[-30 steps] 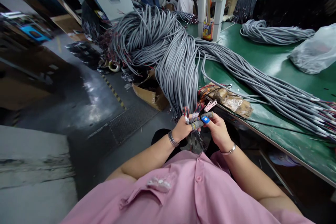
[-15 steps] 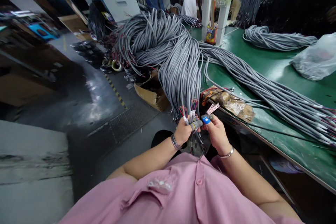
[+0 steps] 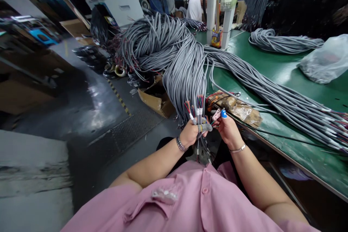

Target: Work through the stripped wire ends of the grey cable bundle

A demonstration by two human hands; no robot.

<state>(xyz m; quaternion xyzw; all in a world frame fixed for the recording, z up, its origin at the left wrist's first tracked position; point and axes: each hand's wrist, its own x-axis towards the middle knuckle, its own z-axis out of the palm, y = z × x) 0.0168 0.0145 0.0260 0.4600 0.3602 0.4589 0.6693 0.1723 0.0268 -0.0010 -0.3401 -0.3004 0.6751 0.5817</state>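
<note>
Left hand (image 3: 190, 134) grips round grey cables (image 3: 200, 119) — thin, multicoloured wires (image 3: 200, 100) splayed.

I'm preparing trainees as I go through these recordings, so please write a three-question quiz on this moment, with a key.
1. Multiple choice: what does the left hand hold?
A) a cardboard box
B) gray cables
C) a blue stool

2. True or false: the plastic bag at the right of the picture lies on the floor.

3. Fill in: one digit of the right hand has a ____ covering on its tip.

Key:
1. B
2. False; it lies on the green table.
3. blue
</note>
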